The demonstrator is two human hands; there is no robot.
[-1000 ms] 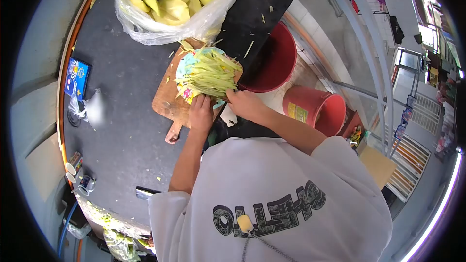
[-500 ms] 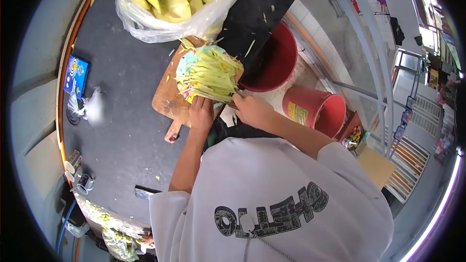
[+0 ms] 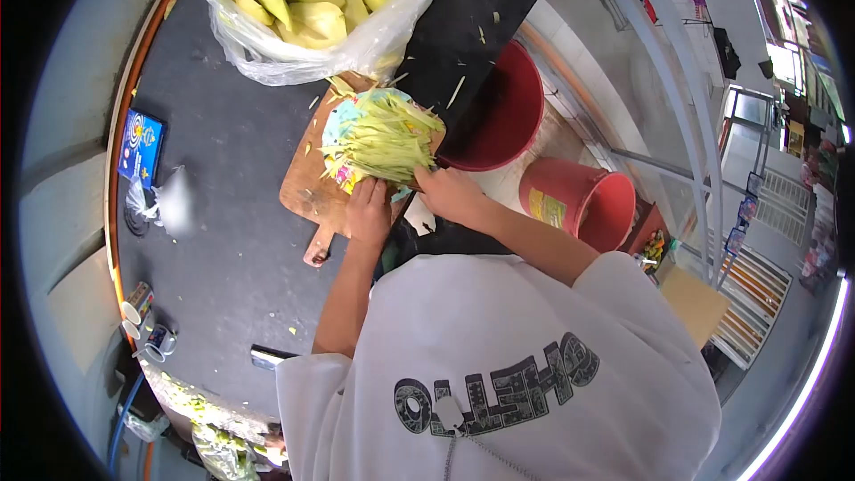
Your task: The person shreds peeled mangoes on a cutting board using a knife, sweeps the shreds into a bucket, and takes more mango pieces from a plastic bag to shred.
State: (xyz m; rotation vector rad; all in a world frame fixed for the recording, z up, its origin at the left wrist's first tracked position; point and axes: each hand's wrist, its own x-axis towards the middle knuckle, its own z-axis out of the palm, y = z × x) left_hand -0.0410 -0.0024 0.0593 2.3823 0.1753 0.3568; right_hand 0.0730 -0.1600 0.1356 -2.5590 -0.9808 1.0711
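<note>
Along the worktop's [image 3: 232, 151] left edge, a blue box [image 3: 141, 147] is placed, with cups [image 3: 147, 325] grouped nearer the left near corner. Right of these, a phone-like item [image 3: 267, 356] is laid by the near edge. Mid-worktop, toward the right edge, a wooden board [image 3: 312, 183] is set at a slant, handle toward the near edge; beyond it, a plastic bag [image 3: 258, 58] is filled with yellow-green pieces [image 3: 316, 22]. Shreds [image 3: 383, 138] are heaped over the board on a patterned item [image 3: 338, 125], type unclear. Left hand [image 3: 368, 209]: fingers are held close together at the heap's near side; pinch can't be told. Right hand [image 3: 450, 194]: fingers are curled at the heap's right near corner; what's gripped can't be told. Off the right edge, two red buckets [image 3: 548, 191] are placed.
</note>
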